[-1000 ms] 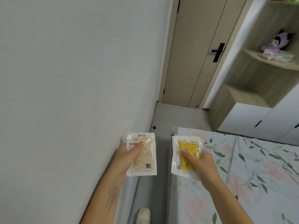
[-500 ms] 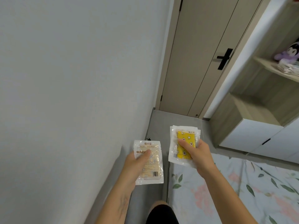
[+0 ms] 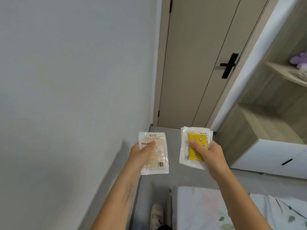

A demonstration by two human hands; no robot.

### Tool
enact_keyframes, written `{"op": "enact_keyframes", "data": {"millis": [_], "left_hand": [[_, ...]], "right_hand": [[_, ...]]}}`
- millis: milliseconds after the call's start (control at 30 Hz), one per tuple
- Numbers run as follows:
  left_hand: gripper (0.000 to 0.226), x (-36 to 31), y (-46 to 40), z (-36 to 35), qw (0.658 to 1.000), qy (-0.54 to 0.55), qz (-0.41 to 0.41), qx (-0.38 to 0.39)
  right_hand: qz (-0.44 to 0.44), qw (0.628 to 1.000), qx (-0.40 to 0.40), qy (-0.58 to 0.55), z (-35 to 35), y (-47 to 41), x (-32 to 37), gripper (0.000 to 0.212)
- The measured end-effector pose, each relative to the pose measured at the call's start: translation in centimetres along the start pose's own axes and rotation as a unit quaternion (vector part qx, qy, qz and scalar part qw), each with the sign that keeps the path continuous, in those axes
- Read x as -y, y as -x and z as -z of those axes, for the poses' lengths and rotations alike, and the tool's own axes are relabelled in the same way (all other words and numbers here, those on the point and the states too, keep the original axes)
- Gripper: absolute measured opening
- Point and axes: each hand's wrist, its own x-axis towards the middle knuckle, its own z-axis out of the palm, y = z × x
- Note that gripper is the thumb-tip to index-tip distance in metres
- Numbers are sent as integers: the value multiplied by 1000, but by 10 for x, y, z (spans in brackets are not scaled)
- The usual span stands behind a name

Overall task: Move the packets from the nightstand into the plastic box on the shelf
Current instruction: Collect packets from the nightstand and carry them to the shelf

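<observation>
My left hand (image 3: 141,154) grips a clear packet with beige print (image 3: 157,156), thumb pressed on its front. My right hand (image 3: 210,155) holds a small stack of clear packets, the top one with a yellow star-patterned pad (image 3: 194,146), thumb on top and fingers behind. Both are held out in front of me above the grey floor. The wooden shelf unit (image 3: 265,120) stands at the right. On its upper shelf something pale (image 3: 299,74) shows at the frame edge; I cannot tell whether it is the plastic box. The nightstand is out of view.
A grey wall runs along the left. A beige door (image 3: 199,63) with a black handle (image 3: 228,65) is straight ahead. A purple plush toy (image 3: 299,59) sits on the upper shelf. The bed with floral sheet (image 3: 232,211) fills the lower right. My shoe (image 3: 157,214) is on the floor.
I have walked forward along the gap between wall and bed; the door and shelf unit are nearer and the bed has slid down the view. Both hands keep their packets.
</observation>
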Motion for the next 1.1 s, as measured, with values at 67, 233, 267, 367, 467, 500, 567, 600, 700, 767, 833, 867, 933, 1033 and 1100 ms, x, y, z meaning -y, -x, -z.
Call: {"op": "enact_keyframes", "data": {"millis": [67,233,267,367,467,500,567,600,700,767,833,867,933,1033,1100], "left_hand": [[18,-28,-51,-24,1000,-6,-4,19],[20,-96,-163,-88,998,-21,-12,54],[21,-107,-183,-100,998,-26,-13,60],[21,-134,-239,-128,996,-41,-13,81],[19,-154,-296,-157,994,-59,-8,88],[20,-159,-315,-169,993,-68,-6,93],[20,-171,-354,-196,989,-95,-6,113],[20,-178,-374,-213,986,-106,-6,129],[19,-198,-435,-266,974,-134,-13,182],[18,-213,-474,-304,966,-144,-19,214],[17,-228,-508,-342,959,-150,-14,239],[16,-234,-521,-361,955,-157,-9,253],[14,-243,-544,-399,942,-173,-9,288],[13,-248,-569,-456,920,-197,3,340],[14,-245,-578,-497,902,-211,21,377]], "right_hand": [[3,1000,-19,-8,7,-51,15,9],[8,999,-40,-1,30,-166,57,9],[9,999,-45,0,34,-188,64,8],[6,998,-66,-10,45,-245,79,7],[-6,995,-91,-26,60,-296,84,7],[-9,994,-104,-32,67,-312,85,7],[-13,990,-133,-42,81,-347,88,7],[-12,988,-149,-49,89,-365,89,7],[-7,978,-197,-72,112,-421,93,7],[-3,969,-230,-88,127,-457,97,6],[-3,960,-262,-98,145,-488,104,6],[-6,955,-278,-100,154,-500,108,6],[-5,943,-313,-113,175,-520,114,7],[-17,918,-373,-131,208,-539,118,9],[-30,900,-416,-126,233,-545,117,10]]}}
